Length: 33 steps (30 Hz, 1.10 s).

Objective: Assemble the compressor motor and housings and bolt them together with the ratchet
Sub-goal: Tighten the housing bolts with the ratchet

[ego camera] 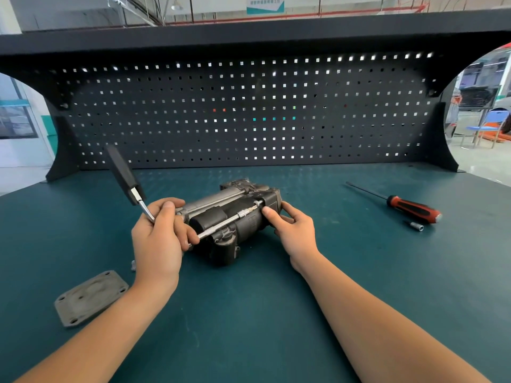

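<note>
1. Green worktop (359, 272), pegboard (249, 111) behind: compressor (237, 217) lies at centre, on its side.
2. Left hand (159, 236): fingers (168, 207) curled round ratchet (124, 175) head, extension reaching bolt (258, 203).
3. Right hand (293, 230): grips compressor, likely steadying it against torque.
4. Spare: screwdriver (409, 207), socket (416, 225), plate (91, 297).

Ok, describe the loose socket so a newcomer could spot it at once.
Look at the right half of the green bench top. A red-and-black screwdriver lies there; the socket is the short silver cylinder just on the near side of its handle, the only small shiny piece on that side.
</note>
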Motion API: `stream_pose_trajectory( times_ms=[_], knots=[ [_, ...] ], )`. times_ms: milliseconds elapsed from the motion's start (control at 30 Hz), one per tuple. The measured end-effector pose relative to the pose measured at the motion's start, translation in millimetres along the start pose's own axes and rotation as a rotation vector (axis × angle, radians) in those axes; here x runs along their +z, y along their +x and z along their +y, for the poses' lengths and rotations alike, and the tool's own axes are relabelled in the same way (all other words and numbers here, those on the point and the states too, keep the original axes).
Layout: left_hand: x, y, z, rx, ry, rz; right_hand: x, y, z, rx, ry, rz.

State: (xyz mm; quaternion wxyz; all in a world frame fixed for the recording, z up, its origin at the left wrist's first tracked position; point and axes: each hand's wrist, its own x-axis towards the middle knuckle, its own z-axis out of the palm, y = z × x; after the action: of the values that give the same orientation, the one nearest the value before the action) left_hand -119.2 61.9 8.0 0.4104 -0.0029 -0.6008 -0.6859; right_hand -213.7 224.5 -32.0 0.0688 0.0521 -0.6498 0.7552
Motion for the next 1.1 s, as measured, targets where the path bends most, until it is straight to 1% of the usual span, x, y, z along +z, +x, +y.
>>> stream_pose_trajectory(
  times_ms=[167,367,467,533,700,800,867,1000,1033,1067,1100],
  knots=[
    [3,1,2,-0.010,0.036,0.050,0,0,1,-0.001,-0.006,0.002],
    [6,1,4,-0.172,-0.019,0.178,1,-1,0,-0.002,-0.008,0.008],
    [6,4,4,-0.216,-0.023,0.191,1,-1,1,-0.004,-0.007,0.003],
    [6,5,4,-0.168,0.054,0.168,1,0,1,-0.007,-0.008,0.005],
    [8,6,11,0.098,0.289,0.075,-1,0,1,-0.019,-0.007,-0.001],
    [9,3,11,0.144,0.330,0.072,-1,0,1,-0.015,-0.007,-0.005],
    [10,2,10,0.087,0.300,0.096,0,0,2,-0.016,-0.005,-0.004],
    [11,8,6,-0.232,0.043,0.203,0,-1,1,-0.031,-0.009,-0.011],
    [11,10,5,-0.255,0.010,0.212,0,-2,1,-0.032,-0.012,-0.017],
    [11,9,4,-0.220,0.019,0.207,1,-1,1,-0.030,-0.014,-0.021],
    [12,7,4,-0.136,0.056,0.192,1,-1,1,-0.024,-0.011,-0.022]
  ],
)
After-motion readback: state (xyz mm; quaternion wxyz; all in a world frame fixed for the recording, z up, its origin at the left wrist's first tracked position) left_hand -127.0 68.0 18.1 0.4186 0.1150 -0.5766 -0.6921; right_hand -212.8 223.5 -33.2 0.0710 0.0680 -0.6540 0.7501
